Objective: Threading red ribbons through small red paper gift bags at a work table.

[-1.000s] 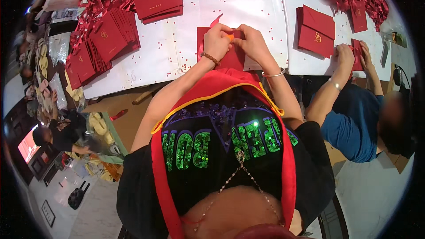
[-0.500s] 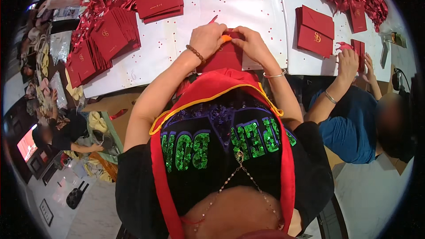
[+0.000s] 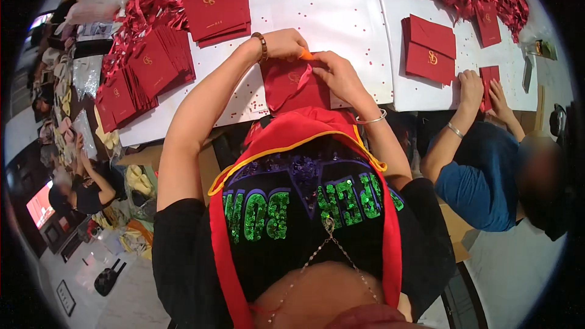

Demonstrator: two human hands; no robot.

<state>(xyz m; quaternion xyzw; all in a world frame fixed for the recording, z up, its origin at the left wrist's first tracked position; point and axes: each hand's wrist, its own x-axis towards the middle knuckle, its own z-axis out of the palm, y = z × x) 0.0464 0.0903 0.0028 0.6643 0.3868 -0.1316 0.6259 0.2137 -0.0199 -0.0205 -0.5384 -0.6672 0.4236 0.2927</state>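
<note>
Both hands meet at the near edge of the white surface (image 3: pixel 341 18): left hand (image 3: pixel 286 42) and right hand (image 3: pixel 335 73) pinch a red envelope (image 3: pixel 292 85), fingers narrow on its top flap beside something small and orange (image 3: pixel 306 55). It looks light, thin and bendable, best held by its edges.

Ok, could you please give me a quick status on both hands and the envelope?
Left hand and right hand both gripping red envelope at table edge. Small orange piece between fingers. Nothing blocking.
</note>
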